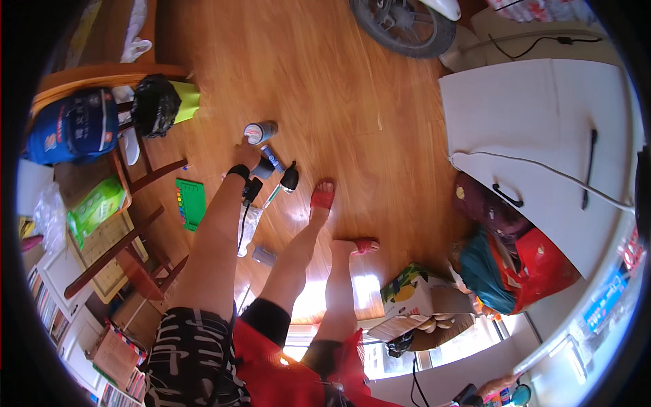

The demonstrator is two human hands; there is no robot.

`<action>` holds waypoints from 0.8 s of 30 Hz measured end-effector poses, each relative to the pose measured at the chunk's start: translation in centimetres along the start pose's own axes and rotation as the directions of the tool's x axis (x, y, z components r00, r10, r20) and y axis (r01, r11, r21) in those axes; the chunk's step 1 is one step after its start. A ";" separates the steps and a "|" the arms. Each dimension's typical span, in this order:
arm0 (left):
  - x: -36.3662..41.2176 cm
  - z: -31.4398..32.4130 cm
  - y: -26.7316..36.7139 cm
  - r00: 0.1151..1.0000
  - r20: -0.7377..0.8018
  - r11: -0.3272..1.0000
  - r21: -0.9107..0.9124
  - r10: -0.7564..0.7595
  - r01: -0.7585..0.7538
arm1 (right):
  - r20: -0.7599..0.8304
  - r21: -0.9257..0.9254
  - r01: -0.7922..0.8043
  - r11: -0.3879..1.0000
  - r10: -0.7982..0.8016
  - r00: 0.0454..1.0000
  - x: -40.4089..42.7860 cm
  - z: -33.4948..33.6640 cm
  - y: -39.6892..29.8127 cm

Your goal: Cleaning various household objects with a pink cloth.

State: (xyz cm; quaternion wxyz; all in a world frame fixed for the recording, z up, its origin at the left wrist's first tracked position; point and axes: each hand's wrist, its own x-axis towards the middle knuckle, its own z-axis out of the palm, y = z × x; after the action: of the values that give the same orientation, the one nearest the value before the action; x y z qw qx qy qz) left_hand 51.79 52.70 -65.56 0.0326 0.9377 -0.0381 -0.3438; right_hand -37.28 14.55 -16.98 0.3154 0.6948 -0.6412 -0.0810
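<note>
My left hand (246, 154), with a black wristband, reaches down over the wood floor, its index finger at the lid of a blue and white can (259, 132). Whether it holds anything is unclear. Beside it are a dark cylinder (263, 169), partly covered by the hand, and a blue tube (273, 157). A black-headed object (290, 179) and a thin green and white stick (272, 196) lie nearer my feet. A clear plastic bag (249, 229) and a grey case (264, 255) lie below. My right hand (496, 386) is at the lower right edge, by a white surface; its grip is unclear.
A green tray (192, 204) with coloured pieces lies left of my arm. Wooden chairs (147, 178) stand at the left, a white cabinet (519, 117) at the right. A wheel (407, 25) is at the top. An open carton (407, 295) stands right of my red slippers (322, 196).
</note>
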 end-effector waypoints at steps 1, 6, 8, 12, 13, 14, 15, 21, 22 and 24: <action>1.4 1.2 0.2 0.996 -0.057 0.998 -0.002 -0.071 0.071 | -0.017 0.001 -0.009 1.000 0.010 1.000 -0.2 -0.6 0.2; 7.4 5.4 -3.2 0.972 -0.220 0.996 -0.017 0.087 -0.093 | -0.037 0.045 0.011 0.999 -0.010 0.999 2.0 -0.7 -0.6; 8.3 6.6 -3.2 0.954 -0.280 0.991 -0.037 0.110 -0.125 | -0.029 0.071 0.006 0.997 -0.004 1.000 2.1 -0.6 -0.2; 5.5 7.2 1.9 0.914 -0.094 0.919 0.076 0.394 -0.388 | -0.029 0.089 -0.013 0.996 0.016 0.999 1.2 -0.9 1.6; 2.8 7.4 3.3 0.915 0.016 0.886 0.245 0.403 -0.395 | -0.028 0.107 -0.015 0.994 0.018 0.999 0.9 -0.5 1.9; 2.3 8.1 3.2 0.925 0.260 0.946 0.096 0.276 -0.309 | -0.030 0.154 -0.013 0.988 0.018 0.999 1.1 0.4 1.6; 0.2 10.3 2.5 0.873 0.273 0.902 0.042 0.404 -0.430 | -0.029 0.194 -0.005 0.981 0.011 1.000 1.6 1.6 1.5; -23.7 10.8 14.4 0.383 0.691 0.749 -0.354 0.613 -0.560 | 0.066 0.324 -0.151 0.934 0.137 0.988 -1.7 1.4 -2.3; -28.2 8.3 16.5 0.271 0.743 0.763 -0.465 0.612 -0.448 | 0.131 0.540 -0.333 0.773 0.313 0.941 -1.6 0.4 -4.6; -36.6 2.2 20.2 0.136 0.727 0.651 -0.495 0.673 -0.576 | 0.144 0.661 -0.399 0.635 0.414 0.899 -0.4 -2.3 -8.9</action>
State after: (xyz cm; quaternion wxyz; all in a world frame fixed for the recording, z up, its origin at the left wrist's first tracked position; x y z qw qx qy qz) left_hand 21.49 35.93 -41.97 0.1925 0.5127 -0.4181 -0.7247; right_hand -28.64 15.52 -20.11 0.0579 0.5996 -0.7620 0.2379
